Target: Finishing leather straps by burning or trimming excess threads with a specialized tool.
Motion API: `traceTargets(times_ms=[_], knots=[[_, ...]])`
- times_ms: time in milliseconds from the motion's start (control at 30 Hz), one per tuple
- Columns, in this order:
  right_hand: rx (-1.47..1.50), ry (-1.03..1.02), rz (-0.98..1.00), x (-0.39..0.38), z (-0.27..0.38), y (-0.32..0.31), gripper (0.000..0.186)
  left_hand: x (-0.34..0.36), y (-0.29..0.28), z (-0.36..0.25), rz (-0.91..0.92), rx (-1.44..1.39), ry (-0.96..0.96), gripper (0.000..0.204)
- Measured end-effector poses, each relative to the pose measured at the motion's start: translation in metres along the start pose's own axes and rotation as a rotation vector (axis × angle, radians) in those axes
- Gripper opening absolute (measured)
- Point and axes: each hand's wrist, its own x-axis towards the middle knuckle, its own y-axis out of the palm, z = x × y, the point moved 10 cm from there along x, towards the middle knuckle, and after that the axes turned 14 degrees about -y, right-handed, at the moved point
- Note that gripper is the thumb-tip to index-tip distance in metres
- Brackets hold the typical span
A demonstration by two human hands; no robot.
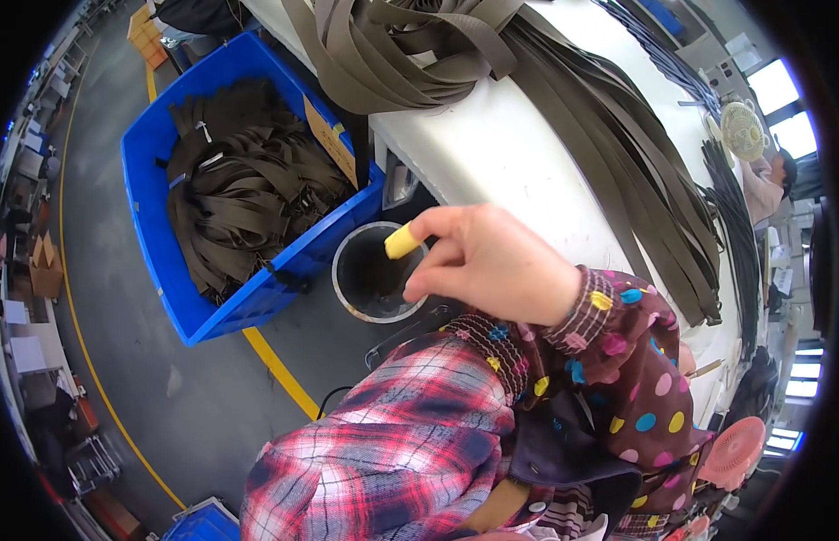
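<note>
My right hand (474, 261), in a dotted cuffed sleeve, is above a round metal-rimmed dark bin (345, 287). Its index finger wears a yellow cover (401, 242) and is crooked, while the thumb and other fingers are closed together; whether they hold anything I cannot make out. My left hand is hidden behind the right one; only its cuff (485, 343) and red plaid sleeve (374, 433) show. Left of the bin is a blue crate (144, 225) full of olive webbing straps (230, 207) with dark fittings and a cardboard piece.
A white worktable (492, 153) carries long olive straps (618, 153) and coils (392, 45). A person (767, 185) is at the far right near a cream fan (742, 131). A pink fan (735, 455) stands lower right. Yellow lines cross the grey floor (167, 379).
</note>
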Motion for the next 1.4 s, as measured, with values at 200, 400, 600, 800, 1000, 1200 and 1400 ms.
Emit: traceTargets(times_ms=[200,400,600,800,1000,1200,1400], knots=[[-0.051,-0.086,-0.223,-0.004,0.016,-0.037,0.028,-0.005,-0.021,0.003,-0.033,0.004,-0.020,0.031],[-0.123,-0.150,-0.397,-0.008,0.030,-0.057,0.027,-0.010,-0.037,0.011,-0.064,0.005,-0.047,0.031],[-0.123,-0.550,-0.663,-0.028,0.103,-0.092,0.031,-0.018,-0.051,0.020,-0.081,0.005,-0.073,0.031],[-0.202,-0.353,-0.365,-0.007,0.063,-0.045,0.042,-0.022,-0.078,0.044,-0.124,0.005,-0.117,0.032],[-0.701,-0.423,-0.008,-0.003,0.057,0.007,0.066,-0.031,-0.118,0.068,-0.177,0.002,-0.157,0.032],[-0.398,-0.154,0.284,-0.018,0.022,0.049,0.055,-0.014,-0.113,0.021,-0.083,0.073,-0.022,0.032],[-0.160,-0.449,-0.256,-0.079,0.072,0.022,0.039,0.009,-0.067,-0.056,0.097,0.074,0.187,0.037]])
